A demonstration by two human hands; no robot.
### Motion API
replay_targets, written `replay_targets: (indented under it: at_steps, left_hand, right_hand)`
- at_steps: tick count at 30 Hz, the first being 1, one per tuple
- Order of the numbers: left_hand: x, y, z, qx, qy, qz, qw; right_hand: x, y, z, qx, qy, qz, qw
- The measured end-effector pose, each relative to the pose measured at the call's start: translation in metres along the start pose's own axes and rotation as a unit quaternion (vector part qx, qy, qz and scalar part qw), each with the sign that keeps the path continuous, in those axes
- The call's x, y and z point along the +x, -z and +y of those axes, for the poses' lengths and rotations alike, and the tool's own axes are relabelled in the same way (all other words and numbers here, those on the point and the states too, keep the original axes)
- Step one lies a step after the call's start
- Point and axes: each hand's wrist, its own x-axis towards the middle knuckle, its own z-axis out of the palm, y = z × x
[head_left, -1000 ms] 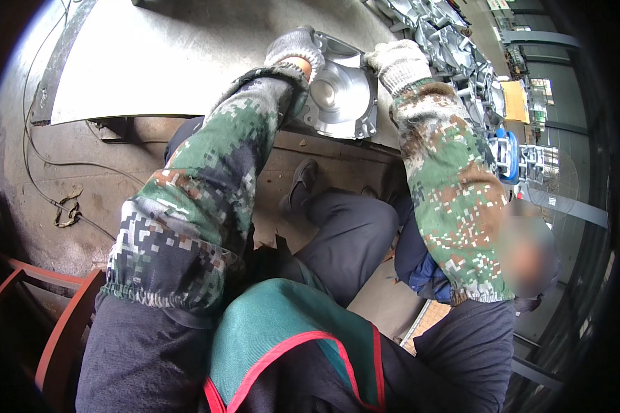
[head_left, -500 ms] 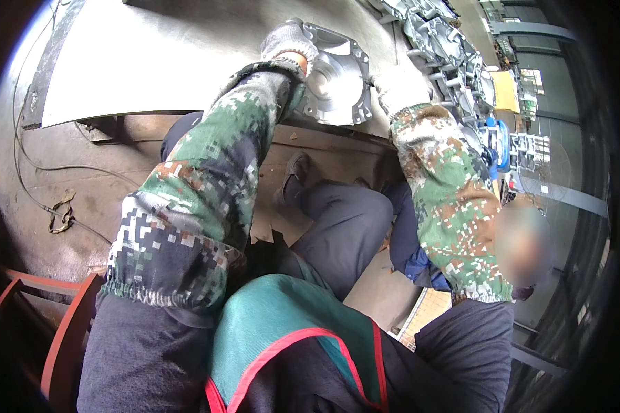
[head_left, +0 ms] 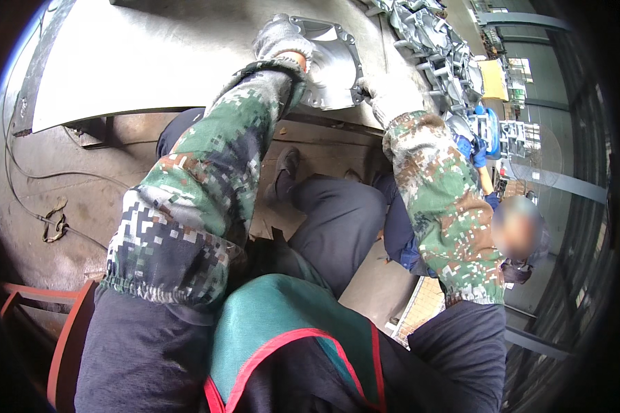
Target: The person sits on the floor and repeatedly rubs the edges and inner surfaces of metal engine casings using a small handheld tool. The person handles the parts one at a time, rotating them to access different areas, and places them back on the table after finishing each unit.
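Note:
A silvery cast-metal housing (head_left: pixel 333 69) with a ribbed, bolt-holed rim and a rounded hollow in its middle lies at the near edge of the pale worktable. My left hand (head_left: pixel 280 38), in a grey-white knit glove, is closed on its left rim. At the opposite side, my right hand (head_left: pixel 394 93) wears a whitish glove and is bunched close to the housing's right edge. Something small and dark shows at its fingertips against the rim, too unclear to name. Glare washes out much of this glove.
Several similar metal castings (head_left: pixel 441 58) are piled along the table's right side. The pale tabletop (head_left: pixel 138 62) stretches left. Another person in blue gloves (head_left: pixel 479 155) works at the right, near a blue object (head_left: pixel 488 129). A cable (head_left: pixel 62 172) runs over the floor beside a red-brown chair frame (head_left: pixel 69 344).
My right hand has shifted slightly along the housing's right edge, and the dark bit at its fingertips shows more. The left hand keeps its hold. The co-worker's arm has come into view.

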Motion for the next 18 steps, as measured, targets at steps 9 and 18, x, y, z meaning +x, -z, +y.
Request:
replay_targets:
  at_steps: [9, 18]
  left_hand:
    - [-0.004, -0.006, 0.003, -0.032, -0.006, 0.023, 0.999]
    - [-0.003, -0.003, -0.001, -0.016, -0.001, 0.042, 0.999]
  right_hand:
    - [-0.014, 0.006, -0.005, 0.001, -0.045, -0.077, 0.996]
    - [-0.008, 0.020, -0.011, -0.019, -0.014, -0.144, 0.989]
